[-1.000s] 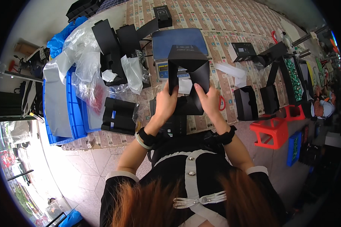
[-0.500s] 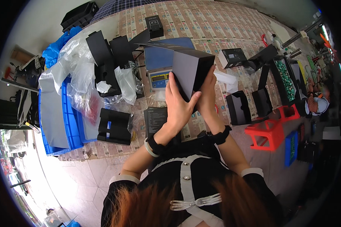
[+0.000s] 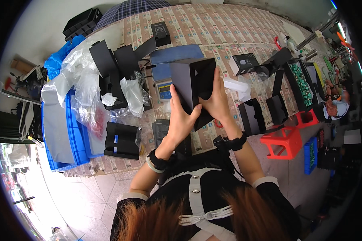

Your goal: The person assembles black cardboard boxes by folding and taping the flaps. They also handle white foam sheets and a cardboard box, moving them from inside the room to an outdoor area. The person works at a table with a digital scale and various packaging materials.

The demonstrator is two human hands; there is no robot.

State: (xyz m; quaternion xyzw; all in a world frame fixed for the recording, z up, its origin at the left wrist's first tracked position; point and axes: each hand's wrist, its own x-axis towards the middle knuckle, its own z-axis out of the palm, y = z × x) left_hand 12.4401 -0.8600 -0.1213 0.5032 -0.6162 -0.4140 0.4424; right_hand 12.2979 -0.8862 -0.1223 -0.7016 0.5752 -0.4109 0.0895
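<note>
A black cardboard box (image 3: pixel 183 78) is held up in front of me, tilted, with a dark hollow side facing right. My left hand (image 3: pixel 179 117) grips its lower left side, thumb across the near edge. On the other side my right hand (image 3: pixel 215 100) has its fingers along the box's right wall and its thumb near the hollow. Behind the box sits a scale with a blue platform (image 3: pixel 177 54) and a small display (image 3: pixel 164 91), partly covered by it. Below my left hand lies a dark printed card or booklet (image 3: pixel 160 129).
Left on the table are opened black boxes (image 3: pixel 121 138), clear plastic bags (image 3: pixel 82 80) and a blue crate (image 3: pixel 77 132). To the right stand a closed black box (image 3: pixel 245 63), open box parts (image 3: pixel 252 116), a tray of green pieces (image 3: pixel 301 84) and a red stool (image 3: pixel 283 142).
The box has come slightly left and toward me and has turned, so more of its hollow inside shows. Both hands moved with it and keep their hold.
</note>
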